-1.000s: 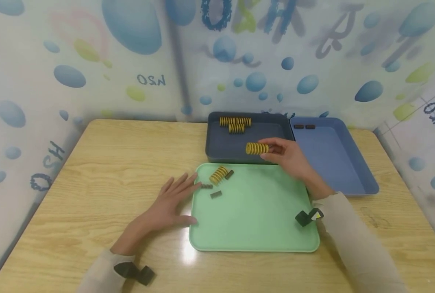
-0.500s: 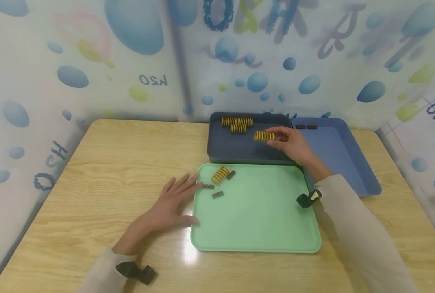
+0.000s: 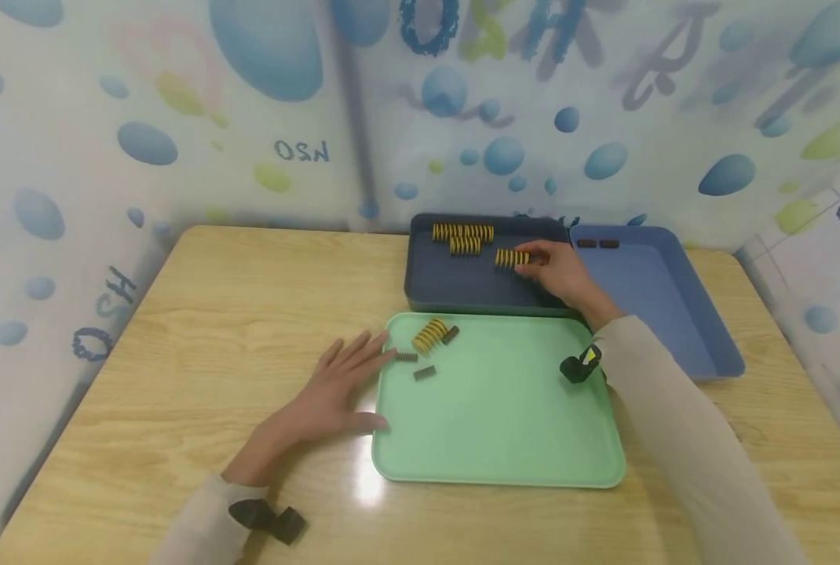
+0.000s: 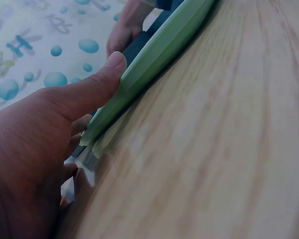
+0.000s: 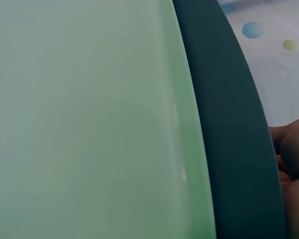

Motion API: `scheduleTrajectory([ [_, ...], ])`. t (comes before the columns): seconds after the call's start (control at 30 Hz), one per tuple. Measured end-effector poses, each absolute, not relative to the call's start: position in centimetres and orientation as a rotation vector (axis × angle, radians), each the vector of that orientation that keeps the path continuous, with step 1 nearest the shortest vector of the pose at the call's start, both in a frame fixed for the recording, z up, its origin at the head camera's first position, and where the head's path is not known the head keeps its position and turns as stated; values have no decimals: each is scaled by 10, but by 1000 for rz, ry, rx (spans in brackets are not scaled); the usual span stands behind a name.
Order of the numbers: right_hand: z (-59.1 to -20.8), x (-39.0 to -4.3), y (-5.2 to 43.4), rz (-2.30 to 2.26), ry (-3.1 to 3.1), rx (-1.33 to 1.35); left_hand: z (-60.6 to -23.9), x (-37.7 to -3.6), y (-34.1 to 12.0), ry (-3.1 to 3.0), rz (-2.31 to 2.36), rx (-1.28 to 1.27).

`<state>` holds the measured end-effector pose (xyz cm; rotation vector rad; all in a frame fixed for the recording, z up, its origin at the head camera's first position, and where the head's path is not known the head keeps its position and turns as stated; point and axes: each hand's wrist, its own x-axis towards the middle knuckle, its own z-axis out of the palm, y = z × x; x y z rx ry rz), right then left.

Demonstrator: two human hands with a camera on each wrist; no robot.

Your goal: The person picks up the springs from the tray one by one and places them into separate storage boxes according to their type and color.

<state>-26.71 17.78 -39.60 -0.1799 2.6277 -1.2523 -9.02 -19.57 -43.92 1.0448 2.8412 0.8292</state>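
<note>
Head view: observed, a yellow spring [image 3: 510,259] pinched between thumb and fingers of the right hand [image 3: 554,271], within the outline of the dark tray [image 3: 455,282]; not possible to tell contact with the tray floor. Noted left of that hand, in the same tray, three more yellow springs [image 3: 465,246]. Noted to its right, in the blue tray [image 3: 663,329], two dark brown pieces [image 3: 608,244]. Recorded also: the left hand [image 3: 335,390], with fingers straight and spread, at the left rim of the green tray [image 3: 519,408]. Found beyond its fingertips, another yellow spring [image 3: 430,336]; close by them, three small dark pieces [image 3: 425,373].

Left wrist view: seen, the left thumb against the green rim; beyond it, part of the right hand.

Right wrist view: seen at the edge, part of the right hand behind the dark tray wall; not possible to tell its grip here.
</note>
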Motion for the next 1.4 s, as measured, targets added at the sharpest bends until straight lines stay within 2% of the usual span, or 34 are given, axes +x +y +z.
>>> scheduleTrajectory([
  [0.53, -394, -276, 177, -1246, 2629, -64, -440, -89, -195, 2845, 833, 1041],
  [1.4, -383, -280, 175, -1250, 2612, -82, -440, -90, -196, 2837, 825, 1025],
])
